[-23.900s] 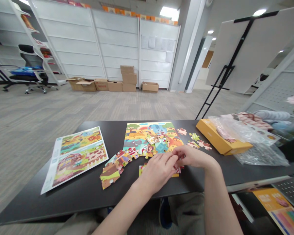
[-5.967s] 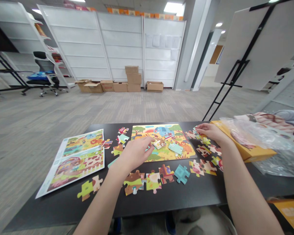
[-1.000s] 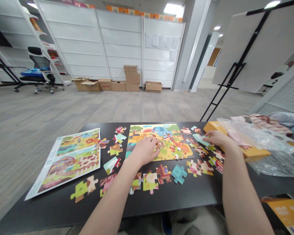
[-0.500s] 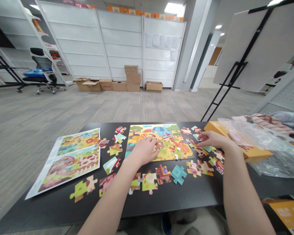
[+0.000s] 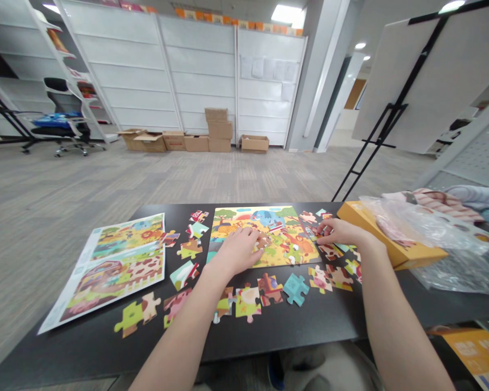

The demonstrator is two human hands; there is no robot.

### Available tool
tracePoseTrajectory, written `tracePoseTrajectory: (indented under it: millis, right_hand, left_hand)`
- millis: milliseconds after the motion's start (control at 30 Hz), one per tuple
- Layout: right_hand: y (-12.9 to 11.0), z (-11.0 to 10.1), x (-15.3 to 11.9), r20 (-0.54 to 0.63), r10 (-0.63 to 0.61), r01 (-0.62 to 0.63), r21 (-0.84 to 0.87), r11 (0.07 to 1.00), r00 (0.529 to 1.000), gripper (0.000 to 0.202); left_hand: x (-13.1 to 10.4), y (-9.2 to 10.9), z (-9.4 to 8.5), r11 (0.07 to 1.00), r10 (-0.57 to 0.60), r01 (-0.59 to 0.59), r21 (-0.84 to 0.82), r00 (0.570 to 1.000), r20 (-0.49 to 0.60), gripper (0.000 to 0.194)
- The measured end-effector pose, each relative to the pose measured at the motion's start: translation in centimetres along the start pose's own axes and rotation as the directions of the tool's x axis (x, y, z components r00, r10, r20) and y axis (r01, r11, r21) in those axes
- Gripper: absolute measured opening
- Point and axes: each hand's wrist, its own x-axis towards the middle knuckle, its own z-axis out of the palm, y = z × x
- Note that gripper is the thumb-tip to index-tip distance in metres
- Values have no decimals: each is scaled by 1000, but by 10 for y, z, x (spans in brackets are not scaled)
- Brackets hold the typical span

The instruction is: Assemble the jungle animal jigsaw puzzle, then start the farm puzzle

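Note:
My left hand (image 5: 240, 251) rests over the middle of the animal jigsaw (image 5: 307, 250), its fingers curled. A brown-and-white puzzle piece (image 5: 263, 241) shows between the fingertips and thumb; part of it is hidden. My right hand (image 5: 340, 232) is at the jigsaw's right edge, palm down, with bent fingers closed on a small puzzle piece (image 5: 313, 232) that they partly cover. Loose pieces lie under and around that hand, among them a pink pig piece (image 5: 320, 279) and a brown piece (image 5: 339, 277). A few loose pieces also lie on top of the picture.
A printed picture sheet (image 5: 118, 271) lies at the left of the black table (image 5: 277, 334). Several loose pieces, including a teal piece (image 5: 296, 289), run along the front. At the right sit a yellow box (image 5: 395, 247) and clear plastic wrapping (image 5: 452, 271).
My right hand has shifted left, bringing its fingertips to the jigsaw's right edge. My left hand has hardly moved. The view has shifted slightly.

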Motion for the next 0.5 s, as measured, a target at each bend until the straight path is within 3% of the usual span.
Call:
tracePoseTrajectory:
  millis: [300,500]
  right_hand:
    - [-1,4,5,-33,10,-12,-64,998,999,34]
    - [1,12,13,-135,-41,26,-110,994,990,25]
  left_hand:
    - [0,0,-1,1000,-1,1,-16,1000,2,24]
    - [0,0,1,1000,2,-2,8,1000,3,26]
